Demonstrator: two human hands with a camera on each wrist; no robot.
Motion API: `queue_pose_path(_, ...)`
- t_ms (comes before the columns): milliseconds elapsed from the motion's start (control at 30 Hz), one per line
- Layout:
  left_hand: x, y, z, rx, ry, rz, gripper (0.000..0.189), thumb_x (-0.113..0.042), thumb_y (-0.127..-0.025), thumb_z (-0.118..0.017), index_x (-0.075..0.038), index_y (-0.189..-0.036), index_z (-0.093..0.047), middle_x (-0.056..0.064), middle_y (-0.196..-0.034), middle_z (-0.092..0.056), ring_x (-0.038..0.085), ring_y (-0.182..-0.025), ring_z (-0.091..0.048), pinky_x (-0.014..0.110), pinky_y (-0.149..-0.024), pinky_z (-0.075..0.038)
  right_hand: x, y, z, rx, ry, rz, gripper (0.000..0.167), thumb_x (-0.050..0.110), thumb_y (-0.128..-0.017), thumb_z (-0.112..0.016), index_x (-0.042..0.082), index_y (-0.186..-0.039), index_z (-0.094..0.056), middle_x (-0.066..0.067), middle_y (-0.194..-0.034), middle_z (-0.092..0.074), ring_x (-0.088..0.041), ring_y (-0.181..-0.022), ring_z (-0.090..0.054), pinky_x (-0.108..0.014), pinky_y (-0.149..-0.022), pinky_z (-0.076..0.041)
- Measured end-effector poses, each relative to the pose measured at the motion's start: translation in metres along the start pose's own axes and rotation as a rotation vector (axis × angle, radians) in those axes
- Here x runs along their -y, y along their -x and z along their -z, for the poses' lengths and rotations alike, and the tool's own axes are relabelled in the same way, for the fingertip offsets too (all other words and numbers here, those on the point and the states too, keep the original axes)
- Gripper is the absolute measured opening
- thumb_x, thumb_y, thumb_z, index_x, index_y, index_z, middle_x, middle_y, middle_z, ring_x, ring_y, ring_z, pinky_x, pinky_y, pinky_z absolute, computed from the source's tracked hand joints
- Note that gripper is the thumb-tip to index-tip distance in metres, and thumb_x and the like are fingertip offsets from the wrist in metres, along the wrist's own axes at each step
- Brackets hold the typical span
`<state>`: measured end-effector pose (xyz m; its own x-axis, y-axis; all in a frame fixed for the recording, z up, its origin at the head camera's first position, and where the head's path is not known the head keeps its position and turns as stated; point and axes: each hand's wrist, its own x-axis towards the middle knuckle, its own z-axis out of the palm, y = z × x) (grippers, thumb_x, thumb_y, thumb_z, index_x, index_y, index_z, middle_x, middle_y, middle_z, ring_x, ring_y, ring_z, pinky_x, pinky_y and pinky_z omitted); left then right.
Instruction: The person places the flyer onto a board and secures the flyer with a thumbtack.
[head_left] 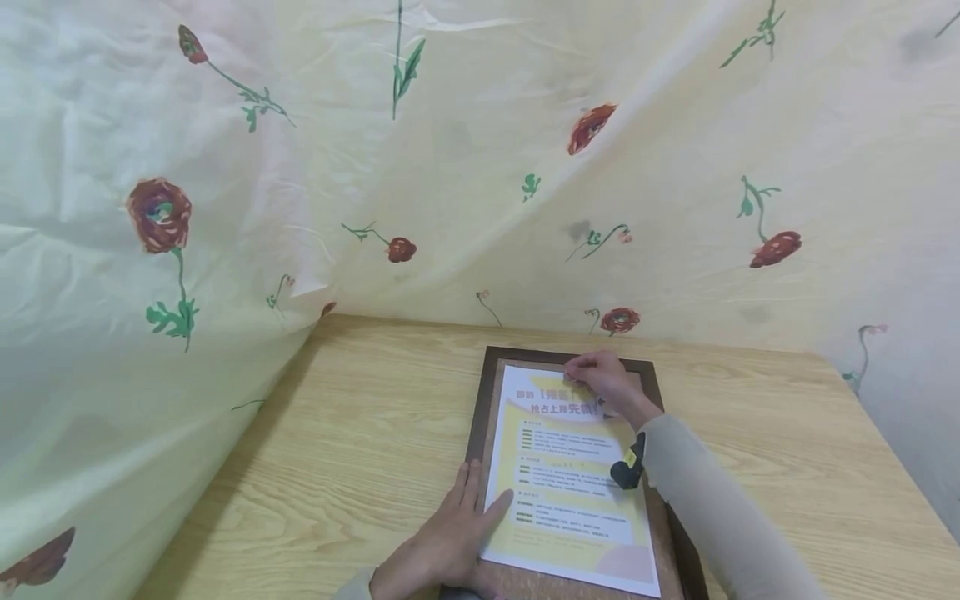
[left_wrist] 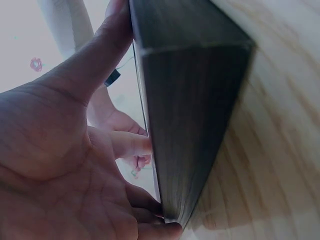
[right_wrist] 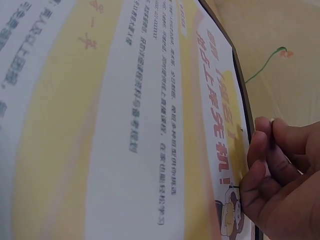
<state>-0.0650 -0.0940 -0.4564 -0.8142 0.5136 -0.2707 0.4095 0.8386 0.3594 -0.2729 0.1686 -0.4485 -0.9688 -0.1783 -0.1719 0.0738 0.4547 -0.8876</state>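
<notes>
A corkboard (head_left: pixel 540 583) in a dark wooden frame (head_left: pixel 483 400) lies on the table, with a printed yellow-and-white poster (head_left: pixel 570 475) on top of it. My left hand (head_left: pixel 450 533) rests over the board's left side, fingers straight along the frame and thumb reaching onto the poster's edge. In the left wrist view, the frame's thick side (left_wrist: pixel 195 120) shows against that palm. At the poster's top edge, my right hand (head_left: pixel 603 379) pinches a small pale thing (right_wrist: pixel 271 120) between thumb and forefinger; most of it is hidden by the fingertips.
A wood-grain table (head_left: pixel 360 417) extends on both sides of the board. Flower-printed cloth (head_left: pixel 450 167) hangs behind it and along the left side. A black device (head_left: pixel 628 468) is strapped at the right wrist, over the poster.
</notes>
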Motion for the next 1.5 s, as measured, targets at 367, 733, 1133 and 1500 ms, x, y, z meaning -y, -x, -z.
queue_pose_path(367,0.000,0.001,0.001,-0.005,-0.015,-0.009,0.126,-0.062,-0.049,-0.088,-0.014,-0.154,-0.036,0.038,-0.155,-0.005,0.055,-0.142,-0.006,0.060,-0.109,-0.028,-0.002,-0.005,-0.001,-0.003,0.059,-0.016,0.025,0.013,-0.099,-0.057,-0.004,-0.115,-0.066,-0.016,-0.111,-0.065,-0.024,-0.092,-0.059,-0.034,-0.082,-0.047)
queue_pose_path(733,0.000,0.000,0.000,0.004,-0.018,-0.005,0.127,-0.064,-0.049,-0.087,-0.015,-0.154,-0.035,0.036,-0.157,-0.003,0.054,-0.143,-0.004,0.060,-0.109,-0.028,0.003,-0.006,-0.001,0.031,0.144,-0.058,0.026,0.014,-0.101,-0.054,-0.004,-0.116,-0.066,-0.017,-0.109,-0.063,-0.026,-0.091,-0.060,-0.037,-0.081,-0.048)
queue_pose_path(1133,0.001,0.000,0.000,-0.005,-0.002,-0.010,0.126,-0.063,-0.050,-0.087,-0.014,-0.154,-0.036,0.037,-0.156,-0.004,0.054,-0.143,-0.005,0.061,-0.108,-0.029,0.005,-0.008,-0.003,0.039,0.199,-0.054,0.025,0.013,-0.099,-0.056,-0.002,-0.112,-0.070,-0.018,-0.115,-0.065,-0.026,-0.093,-0.062,-0.037,-0.080,-0.051)
queue_pose_path(1500,0.001,0.001,-0.001,-0.007,0.008,-0.004,0.124,-0.064,-0.051,-0.087,-0.015,-0.154,-0.036,0.036,-0.157,-0.004,0.053,-0.143,-0.004,0.059,-0.108,-0.029,0.004,-0.012,-0.009,-0.012,0.245,-0.065,0.020,0.016,-0.098,-0.060,0.003,-0.093,-0.075,-0.012,-0.101,-0.065,-0.023,-0.085,-0.056,-0.037,-0.079,-0.043)
